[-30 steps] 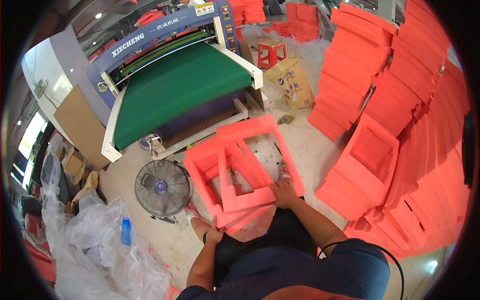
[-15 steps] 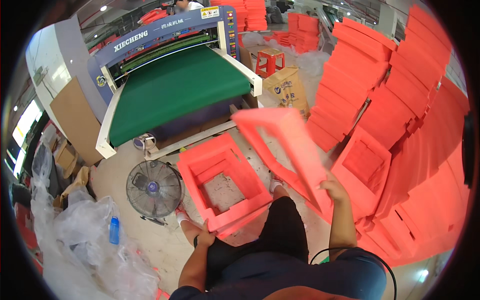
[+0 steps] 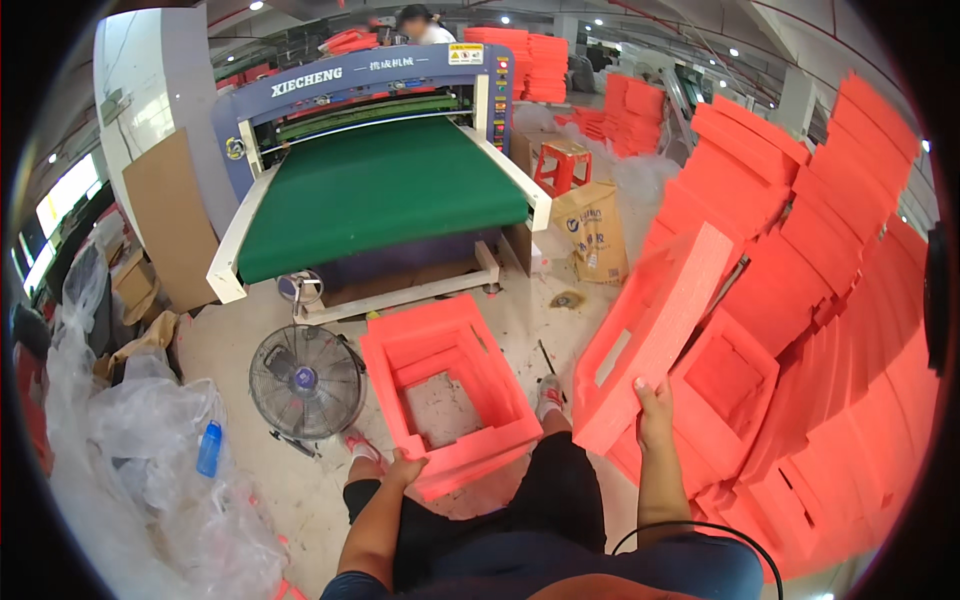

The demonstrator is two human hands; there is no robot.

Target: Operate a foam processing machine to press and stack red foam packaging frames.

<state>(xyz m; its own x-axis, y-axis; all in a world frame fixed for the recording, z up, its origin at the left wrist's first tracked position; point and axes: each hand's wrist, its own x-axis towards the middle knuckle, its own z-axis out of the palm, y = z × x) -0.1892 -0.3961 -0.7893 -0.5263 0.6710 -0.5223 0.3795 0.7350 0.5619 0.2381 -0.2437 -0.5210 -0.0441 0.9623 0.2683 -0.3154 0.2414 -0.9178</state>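
A thick coral-red foam frame (image 3: 655, 335) stands tilted on edge to my right, with my right hand (image 3: 655, 405) closed on its near side, thumb on the outer face. Between my legs sits a stack of similar rectangular foam frames (image 3: 480, 452), open in the middle, so the floor shows through. My left hand (image 3: 405, 468) grips the near left corner of that stack; its fingertips are partly hidden. Another foam piece with a recessed rectangle (image 3: 725, 385) lies just beyond my right hand, partly behind the held frame.
Tall stacks of red foam (image 3: 840, 260) rise on the right. Ahead stands a machine with a green conveyor belt (image 3: 385, 195). A floor fan (image 3: 305, 380) is left of the frames; plastic sheeting (image 3: 150, 440) and a blue bottle (image 3: 209, 448) lie farther left. A paper sack (image 3: 592, 235) and red stool (image 3: 563, 168) stand beyond.
My right hand has swung the held frame rightward and turned it more upright, away from the stack between my legs. My left hand stays at the stack's corner. The head view has tilted up slightly.
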